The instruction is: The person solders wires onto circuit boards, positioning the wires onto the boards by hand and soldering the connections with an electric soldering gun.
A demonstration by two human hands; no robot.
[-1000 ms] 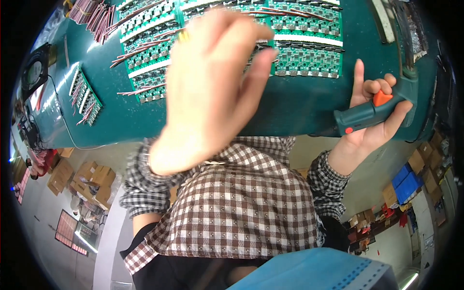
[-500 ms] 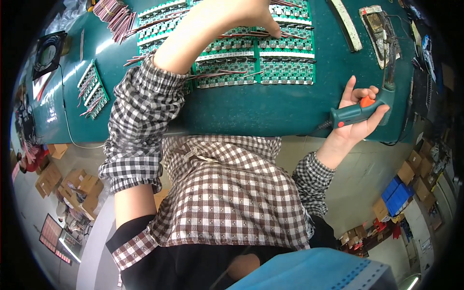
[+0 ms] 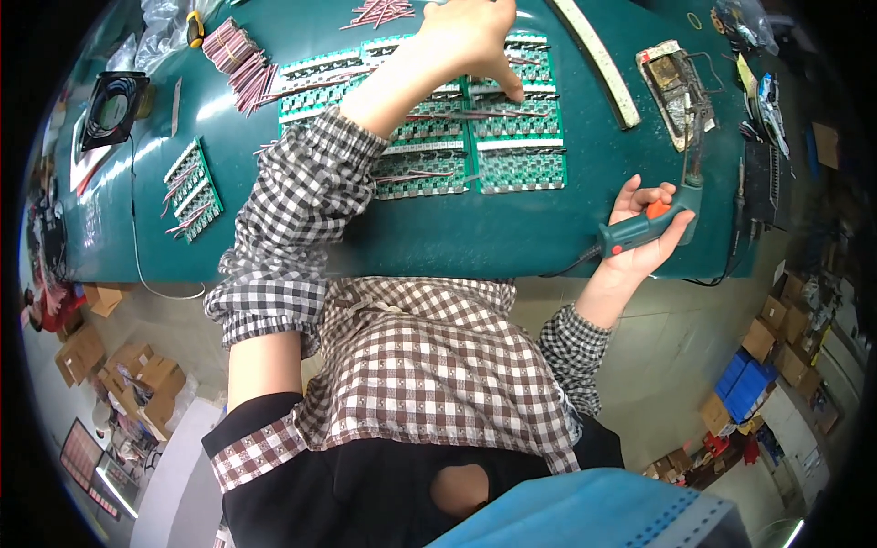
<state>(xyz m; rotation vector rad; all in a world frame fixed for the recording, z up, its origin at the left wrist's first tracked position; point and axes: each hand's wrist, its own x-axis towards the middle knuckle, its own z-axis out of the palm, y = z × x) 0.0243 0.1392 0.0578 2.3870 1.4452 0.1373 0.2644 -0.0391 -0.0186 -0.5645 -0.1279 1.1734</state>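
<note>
Black fan (image 3: 111, 108), wire bundles (image 3: 236, 50), white strip (image 3: 600, 60), cardboard boxes (image 3: 137, 374).

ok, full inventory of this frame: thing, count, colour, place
circuit board panels: several, green, table centre
smaller board panel: one, green, table left
wire bundles: several, pink-red, upper left and top centre
fan: one, black, far left
soldering iron: one, teal with orange trigger, in right hand
iron stand: one, metal, upper right
strip: one, pale, diagonal, right of boards
table: one, dark green
cardboard boxes: several, brown, floor left
left hand: touching boards
right hand: gripping iron
</note>
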